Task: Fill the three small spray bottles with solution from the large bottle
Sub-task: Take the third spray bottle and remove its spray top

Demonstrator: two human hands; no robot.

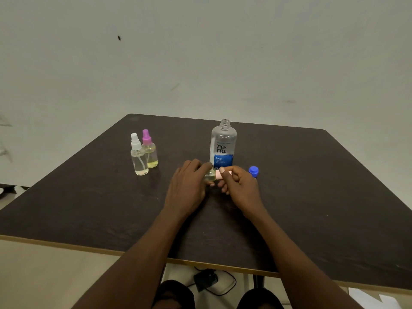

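The large clear bottle (223,146) with a blue label stands uncapped at the table's middle. Its blue cap (254,171) lies on the table to its right. Just in front of it, my left hand (189,185) grips the clear body of a small spray bottle (210,176) lying sideways. My right hand (239,186) pinches that bottle's pink spray top (220,174). Two other small spray bottles stand upright at the left: one with a white top (138,156), one with a purple top (149,150). Both hold pale yellowish liquid.
The dark wooden table (312,197) has a light front edge near my knees. A wall stands right behind it. A black device with a cable (206,278) lies on the floor under the table. White paper (374,297) shows at the lower right.
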